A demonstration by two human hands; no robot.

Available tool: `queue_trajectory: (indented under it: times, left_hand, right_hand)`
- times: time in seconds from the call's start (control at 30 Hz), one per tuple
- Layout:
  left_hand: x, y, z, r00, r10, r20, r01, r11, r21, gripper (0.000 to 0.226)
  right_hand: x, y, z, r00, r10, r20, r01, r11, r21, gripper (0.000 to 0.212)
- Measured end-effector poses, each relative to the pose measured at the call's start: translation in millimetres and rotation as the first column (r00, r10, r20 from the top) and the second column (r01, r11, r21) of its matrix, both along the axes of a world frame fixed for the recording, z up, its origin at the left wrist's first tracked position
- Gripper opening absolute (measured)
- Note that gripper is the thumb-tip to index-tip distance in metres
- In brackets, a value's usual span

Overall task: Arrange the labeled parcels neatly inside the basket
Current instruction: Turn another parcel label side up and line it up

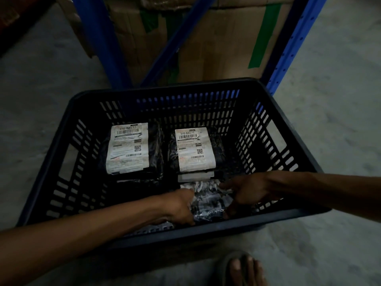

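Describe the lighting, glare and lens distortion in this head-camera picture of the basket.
Head view: dim overall, the black basket interior nearly lost in shadow; the two white shipping labels stay readable; glare glints off the shiny parcel between the left hand and right hand; wide-angle bending bows the basket rim and blue rack posts.

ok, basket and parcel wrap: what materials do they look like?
Basket: looks like rigid moulded plastic, dark matte, with regular slotted walls and a thick rim. Parcel between the left hand and right hand: probably thin black plastic film, glossy and crinkled, with bright highlights. Labels look like printed paper.
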State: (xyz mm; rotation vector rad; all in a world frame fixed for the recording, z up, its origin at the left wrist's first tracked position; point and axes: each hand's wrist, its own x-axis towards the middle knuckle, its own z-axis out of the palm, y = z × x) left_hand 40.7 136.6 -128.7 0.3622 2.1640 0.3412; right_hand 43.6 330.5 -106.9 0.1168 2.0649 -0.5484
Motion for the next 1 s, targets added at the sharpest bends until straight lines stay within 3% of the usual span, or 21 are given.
queue_trajectory:
  times: [0.07, 0.13, 0.23, 0.3, 0.4, 0.47, 0.53, 0.6, 0.7, 0.8, 0.93, 1.0]
  left_hand:
    - [-1.6, -3.4, -2.3, 0.997, 0.075, -0.003, -0.075, 0.997, 0.031, 0.060]
    - [-3.7, -10.3, -0.9, 0.987, 0.157, 0.027, -0.158, 0.985, 0.070, 0.075]
    - [-7.9, -15.7, 8.1, 0.949, 0.303, 0.091, -0.314, 0.938, 0.149, 0.078]
    - [-10.8, -21.2, 14.9, 0.872, 0.459, 0.173, -0.490, 0.829, 0.270, 0.060]
    - [-15.1, -27.5, 32.0, 0.640, 0.638, 0.429, -0.769, 0.525, 0.366, 0.028]
    - [-20.0, -31.0, 41.1, 0.536, 0.632, 0.560, -0.844, 0.390, 0.367, 0.043]
    - [-22.0, -28.4, 50.7, 0.461, 0.611, 0.643, -0.886, 0.275, 0.373, 0.057]
    - [-21.7, -16.5, 62.0, 0.451, 0.614, 0.647, -0.885, 0.214, 0.414, 0.051]
    - [-29.4, 2.3, 70.1, 0.471, 0.703, 0.532, -0.845, 0.188, 0.500, 0.035]
    - [-41.4, 12.0, 77.1, 0.481, 0.757, 0.442, -0.817, 0.205, 0.538, 0.040]
    - [-55.7, 20.4, 72.8, 0.518, 0.815, 0.261, -0.767, 0.307, 0.564, 0.031]
    - [-63.2, 19.7, 67.0, 0.518, 0.828, 0.217, -0.766, 0.335, 0.549, 0.044]
  right_hand:
    - [-1.4, 0.0, 4.1, 0.999, 0.038, -0.039, -0.038, 0.999, 0.002, 0.080]
    - [-2.9, -1.8, 7.3, 0.989, 0.120, -0.087, -0.120, 0.993, 0.005, 0.070]
    - [-5.7, 1.2, 13.6, 0.993, 0.078, -0.089, -0.086, 0.992, -0.088, 0.060]
    - [-11.7, 8.6, 24.8, 0.998, -0.013, -0.057, 0.003, 0.985, -0.175, 0.046]
    - [-23.1, 23.4, 44.8, 0.967, -0.234, -0.105, 0.203, 0.948, -0.245, 0.062]
    - [-34.4, 29.4, 45.8, 0.879, -0.472, -0.066, 0.416, 0.828, -0.376, 0.074]
    - [-41.2, 28.8, 48.3, 0.712, -0.702, 0.013, 0.616, 0.615, -0.492, 0.068]
    - [-46.3, 26.5, 52.4, 0.637, -0.769, 0.061, 0.674, 0.517, -0.528, 0.065]
    - [-46.3, 17.5, 54.5, 0.659, -0.746, 0.095, 0.677, 0.532, -0.509, 0.075]
    - [-53.2, 9.3, 53.1, 0.627, -0.765, 0.148, 0.699, 0.469, -0.540, 0.057]
    - [-68.9, 2.0, 45.5, 0.505, -0.858, -0.087, 0.669, 0.454, -0.589, 0.064]
    - [-75.6, -4.4, 38.4, 0.484, -0.863, -0.148, 0.647, 0.466, -0.604, 0.065]
